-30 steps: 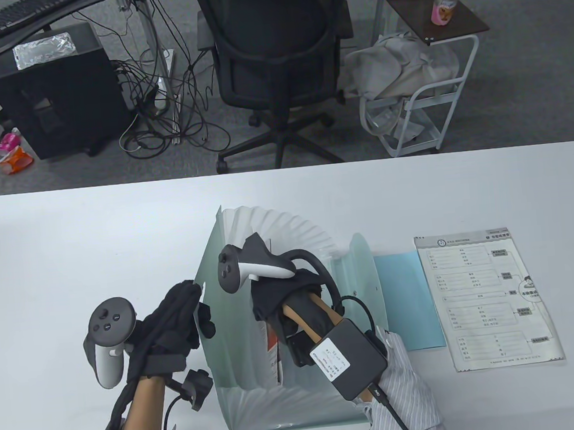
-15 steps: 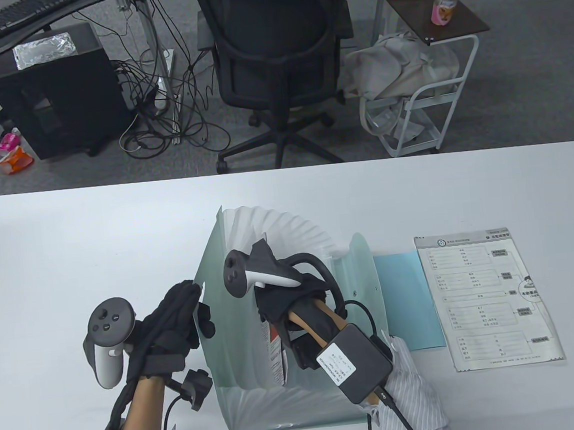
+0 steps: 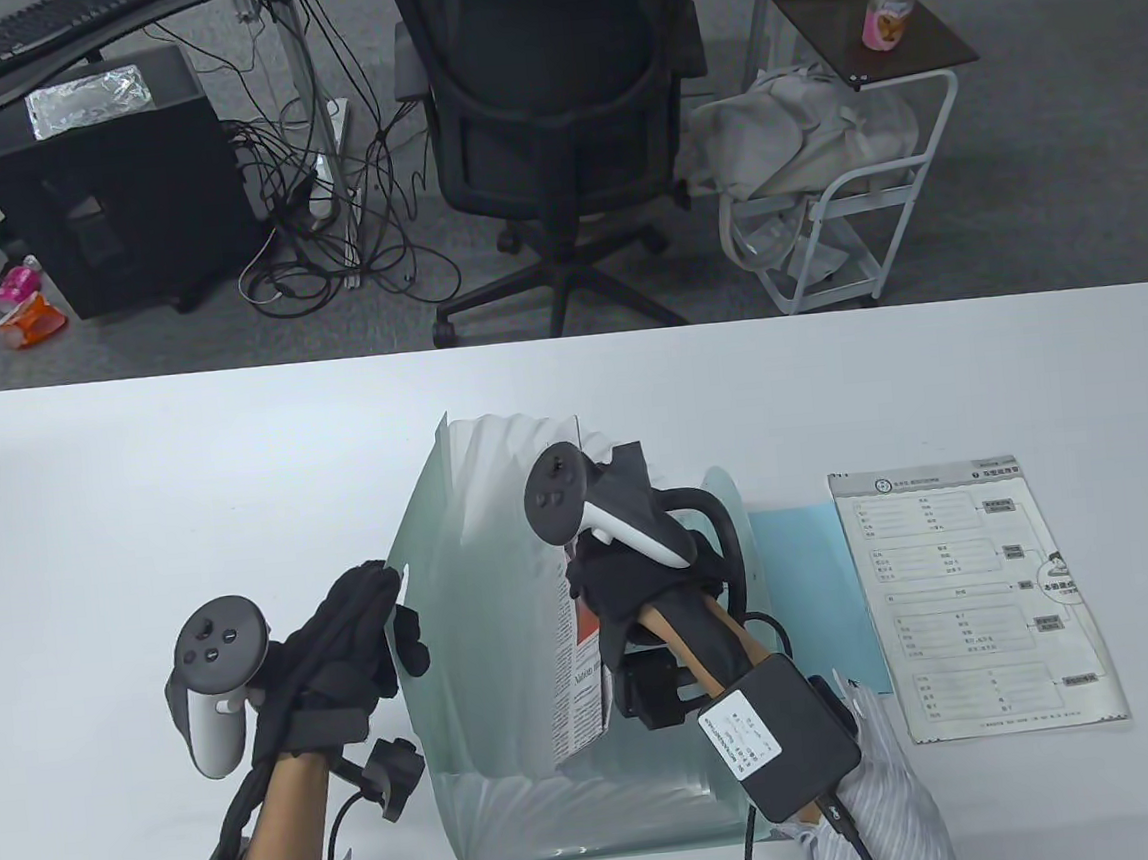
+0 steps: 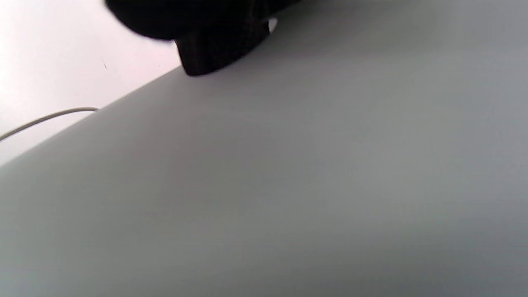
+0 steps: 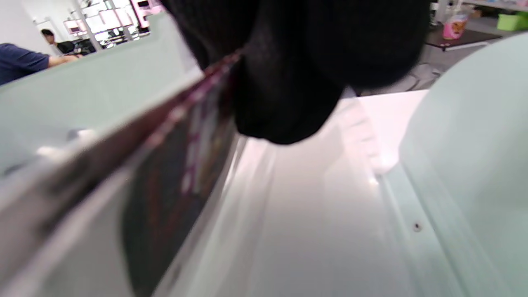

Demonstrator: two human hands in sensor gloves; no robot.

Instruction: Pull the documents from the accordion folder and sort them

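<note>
A pale green accordion folder [image 3: 485,789] stands open and fanned out at the middle of the white table [image 3: 137,488]. My left hand [image 3: 365,619] holds the folder's left flap open at its top edge. My right hand [image 3: 613,587] pinches a printed sheet [image 3: 580,670] with text and a red patch and holds it partly raised out of the pockets. In the right wrist view the gloved fingers [image 5: 284,82] grip the sheet's edge [image 5: 173,165] above the folder's inside [image 5: 313,214]. The left wrist view shows only the grey flap [image 4: 288,185] close up.
A blue sheet [image 3: 820,599] and a printed form [image 3: 980,595] lie flat on the table right of the folder. An office chair [image 3: 545,101], a white cart [image 3: 846,215] and cables stand beyond the far table edge.
My right hand has risen and moved right, drawing the printed sheet farther out of the folder. My left hand has stayed on the flap.
</note>
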